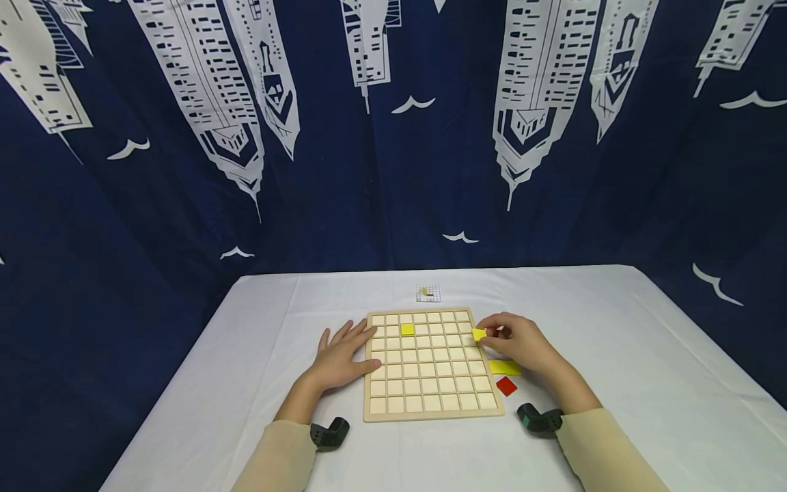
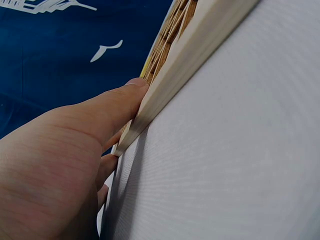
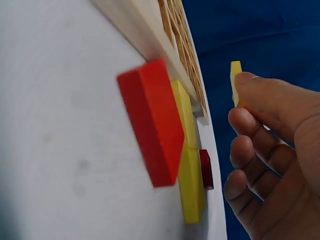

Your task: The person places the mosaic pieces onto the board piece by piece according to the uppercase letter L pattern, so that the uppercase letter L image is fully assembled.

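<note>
A wooden grid board (image 1: 434,414) lies on the white table, with one yellow square tile (image 1: 407,329) set in a cell near its top. My left hand (image 1: 339,359) rests on the board's left edge, fingers spread and straight; in the left wrist view the thumb (image 2: 115,107) touches the wooden rim. Between thumb and fingers my right hand (image 1: 519,339) pinches a small yellow tile (image 3: 235,82), held over the board's right edge. Beside that edge lie yellow tiles (image 1: 505,367) and a red tile (image 1: 507,386). The right wrist view also shows a dark red tile (image 3: 206,169) beyond them.
A small printed grid card (image 1: 427,294) lies behind the board. Black wrist devices (image 1: 330,433) sit on both wrists. A dark blue curtain with white building prints (image 1: 381,191) hangs behind the table (image 1: 645,369).
</note>
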### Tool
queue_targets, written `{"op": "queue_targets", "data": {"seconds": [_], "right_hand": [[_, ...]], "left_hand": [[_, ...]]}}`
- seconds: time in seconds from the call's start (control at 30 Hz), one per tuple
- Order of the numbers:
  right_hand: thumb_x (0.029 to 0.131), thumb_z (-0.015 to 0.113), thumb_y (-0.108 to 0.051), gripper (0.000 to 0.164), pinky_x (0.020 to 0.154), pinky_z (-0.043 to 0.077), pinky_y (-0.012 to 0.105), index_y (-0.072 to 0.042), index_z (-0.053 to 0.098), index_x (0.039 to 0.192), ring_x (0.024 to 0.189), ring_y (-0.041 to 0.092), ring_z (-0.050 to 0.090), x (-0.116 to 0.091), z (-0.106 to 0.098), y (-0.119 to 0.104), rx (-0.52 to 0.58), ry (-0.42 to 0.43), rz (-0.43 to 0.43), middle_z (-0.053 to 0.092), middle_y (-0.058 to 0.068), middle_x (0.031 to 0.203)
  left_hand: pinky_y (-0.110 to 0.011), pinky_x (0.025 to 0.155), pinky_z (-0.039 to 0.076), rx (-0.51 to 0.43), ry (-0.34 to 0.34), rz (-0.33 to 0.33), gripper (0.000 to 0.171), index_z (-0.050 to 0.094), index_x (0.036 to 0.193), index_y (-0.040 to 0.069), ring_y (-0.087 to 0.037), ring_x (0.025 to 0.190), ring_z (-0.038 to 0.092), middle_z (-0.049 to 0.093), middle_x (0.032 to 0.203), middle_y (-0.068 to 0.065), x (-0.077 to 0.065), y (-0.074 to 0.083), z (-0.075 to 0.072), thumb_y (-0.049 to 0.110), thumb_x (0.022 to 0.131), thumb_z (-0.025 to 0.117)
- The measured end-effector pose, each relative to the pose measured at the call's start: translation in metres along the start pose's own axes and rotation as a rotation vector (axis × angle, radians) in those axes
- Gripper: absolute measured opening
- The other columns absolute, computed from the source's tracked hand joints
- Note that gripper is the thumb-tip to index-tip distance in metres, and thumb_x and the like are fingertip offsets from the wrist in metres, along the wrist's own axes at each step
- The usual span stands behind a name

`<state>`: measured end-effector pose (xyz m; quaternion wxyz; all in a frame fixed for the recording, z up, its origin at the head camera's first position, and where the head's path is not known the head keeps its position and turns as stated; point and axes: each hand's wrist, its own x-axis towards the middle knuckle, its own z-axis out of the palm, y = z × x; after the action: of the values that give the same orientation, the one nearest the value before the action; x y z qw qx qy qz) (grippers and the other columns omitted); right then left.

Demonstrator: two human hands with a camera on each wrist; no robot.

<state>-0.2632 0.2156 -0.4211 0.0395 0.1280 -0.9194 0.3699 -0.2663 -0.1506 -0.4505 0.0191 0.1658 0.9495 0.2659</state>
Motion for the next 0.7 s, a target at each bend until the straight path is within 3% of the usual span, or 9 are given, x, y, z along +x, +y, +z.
{"op": "queue_targets", "data": {"seconds": [0.27, 0.47, 0.7], "right_hand": [[0.088, 0.076, -0.015, 0.022, 0.063, 0.045, 0.02, -0.01, 0.072, 0.109, 0.077, 0.016, 0.053, 0.004, 0.004, -0.011, 0.023, -0.024, -0.023, 0.069, 0.007, 0.105], [0.088, 0.076, -0.015, 0.02, 0.064, 0.046, 0.021, -0.01, 0.073, 0.107, 0.079, 0.016, 0.053, 0.009, 0.009, -0.022, 0.027, -0.034, -0.088, 0.07, 0.007, 0.102], [0.088, 0.077, -0.015, 0.017, 0.066, 0.047, 0.021, -0.012, 0.074, 0.105, 0.079, 0.015, 0.054, 0.019, 0.018, -0.034, 0.023, -0.045, -0.09, 0.069, 0.005, 0.103]], "left_hand": [[-0.064, 0.122, -0.007, 0.005, 0.004, -0.002, 0.073, 0.044, 0.152, 0.021, -0.032, 0.157, 0.015, 0.028, 0.166, -0.001, 0.001, -0.001, 0.001, 0.048, 0.089, 0.069], [-0.064, 0.122, -0.008, -0.006, 0.003, 0.003, 0.073, 0.045, 0.152, 0.021, -0.033, 0.156, 0.015, 0.028, 0.166, -0.002, 0.0, -0.002, 0.001, 0.047, 0.089, 0.069], [-0.064, 0.122, -0.008, -0.007, 0.003, 0.003, 0.073, 0.045, 0.152, 0.02, -0.033, 0.156, 0.015, 0.028, 0.166, -0.002, 0.0, -0.001, 0.001, 0.047, 0.089, 0.069]]}}
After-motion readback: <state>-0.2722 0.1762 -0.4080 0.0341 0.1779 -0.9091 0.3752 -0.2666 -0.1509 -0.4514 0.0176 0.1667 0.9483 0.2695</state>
